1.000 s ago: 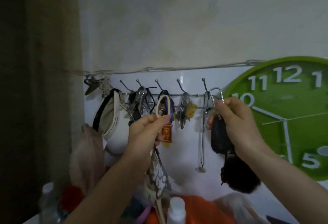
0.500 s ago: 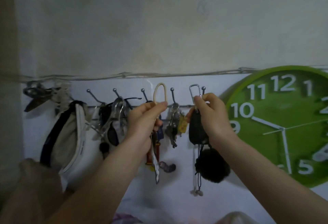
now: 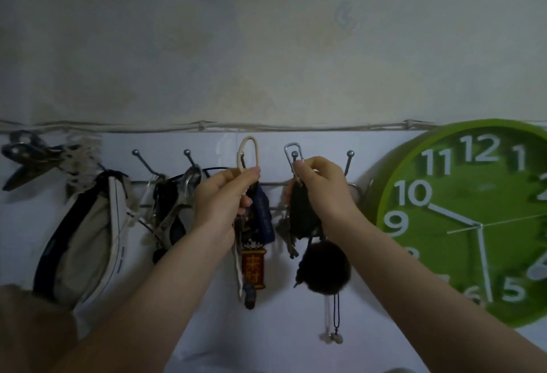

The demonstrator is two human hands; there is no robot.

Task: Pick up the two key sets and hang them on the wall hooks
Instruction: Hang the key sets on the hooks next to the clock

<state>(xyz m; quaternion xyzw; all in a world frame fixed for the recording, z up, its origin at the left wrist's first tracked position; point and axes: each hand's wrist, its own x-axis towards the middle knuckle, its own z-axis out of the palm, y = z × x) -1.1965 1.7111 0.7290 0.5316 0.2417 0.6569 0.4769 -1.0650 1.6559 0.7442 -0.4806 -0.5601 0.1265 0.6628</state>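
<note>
- Your left hand point(image 3: 220, 195) is raised to the hook rack point(image 3: 275, 184), its fingers point(image 3: 247, 176) pinched together on the base of a cream loop point(image 3: 249, 152).
- That loop stands upright around the ball tip of the third hook point(image 3: 242, 156); you cannot tell whether it rests on the hook.
- Under this hand hangs the first key set point(image 3: 240, 257): a pale strip and something dark at the bottom, close in front of a blue tag point(image 3: 264, 216) and a red charm point(image 3: 254, 267).
- Your right hand point(image 3: 322, 187) has its fingers clamped on the base of a silver clip point(image 3: 291, 153), which frames the ball tip of the fourth hook point(image 3: 294, 154).
- The second key set point(image 3: 303, 216) hangs below that hand: one dark pouch with one black pom-pom point(image 3: 325, 267) beneath it.
- You can count five ball-tipped hooks along the rack; the first point(image 3: 135, 152), second point(image 3: 187, 152) and fifth point(image 3: 350, 153) stand free of your hands.
- A bunch of metal keys point(image 3: 285, 232) hangs behind the pouch.
- One white bag point(image 3: 88, 233) hangs at the left, with one dark tangle of things point(image 3: 170, 204) beside it.
- One green clock point(image 3: 473, 218) is on the wall to the right, well apart from both hands.
- One cord point(image 3: 333, 322) with small ends dangles under the pom-pom.
</note>
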